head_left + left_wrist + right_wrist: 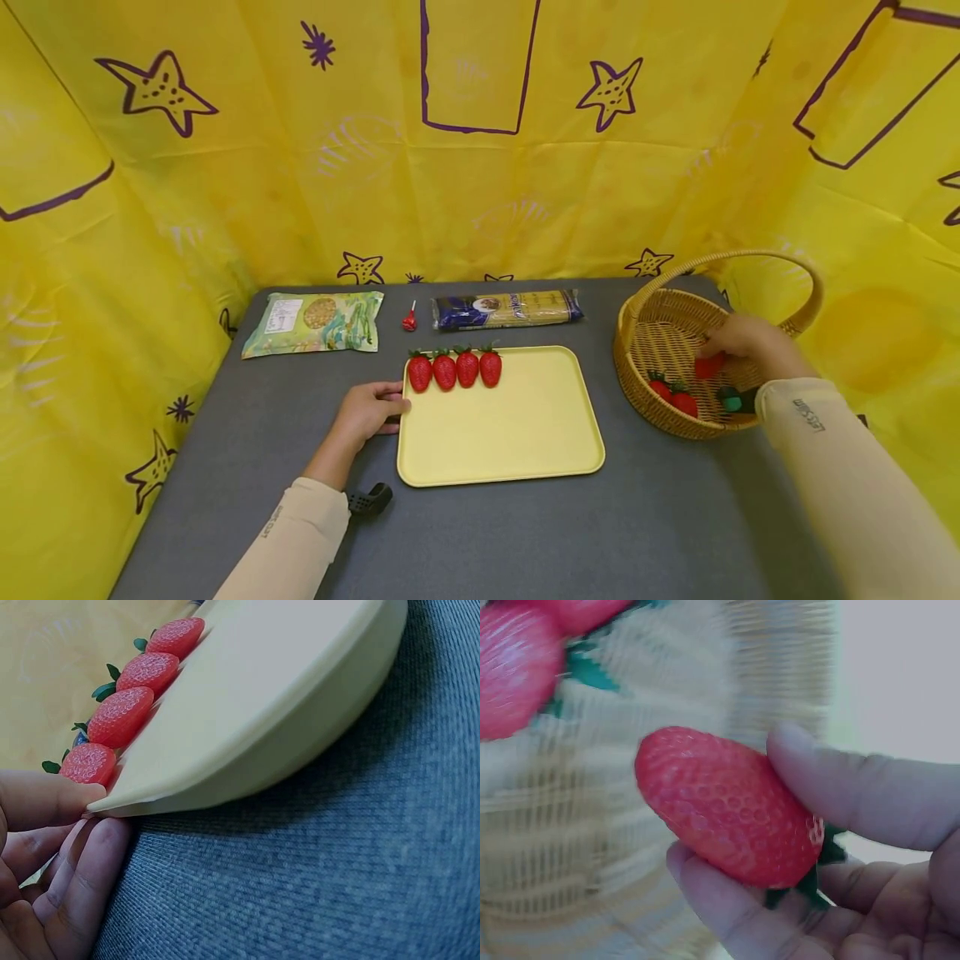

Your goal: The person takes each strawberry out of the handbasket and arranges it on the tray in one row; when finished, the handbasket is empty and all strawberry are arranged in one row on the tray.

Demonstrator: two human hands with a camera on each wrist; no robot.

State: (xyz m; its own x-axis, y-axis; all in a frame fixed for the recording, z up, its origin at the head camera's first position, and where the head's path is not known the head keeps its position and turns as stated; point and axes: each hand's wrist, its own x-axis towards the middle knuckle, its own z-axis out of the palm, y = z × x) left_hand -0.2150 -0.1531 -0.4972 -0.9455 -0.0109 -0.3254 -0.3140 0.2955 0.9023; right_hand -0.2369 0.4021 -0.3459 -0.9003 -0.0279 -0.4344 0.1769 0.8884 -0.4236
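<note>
A strawberry (731, 806) with green leaves is pinched between the thumb and fingers of my right hand (742, 343), inside the wicker basket (633, 367). Other strawberries (684, 403) lie on the basket's floor, below and left of that hand. My left hand (369, 410) grips the left rim of the pale yellow tray (502, 433), thumb on top and fingers beneath, as the left wrist view shows. Along the tray's far edge several strawberries (124, 716) stand in a row, tips toward me and leaves pointing away.
Behind the tray lie a patterned food bag (318, 323), a red lollipop (409, 320) and a pack of spaghetti (510, 309). The basket's tall handle (750, 254) arches over the right hand. A yellow curtain (480, 200) encloses the grey table (525, 533).
</note>
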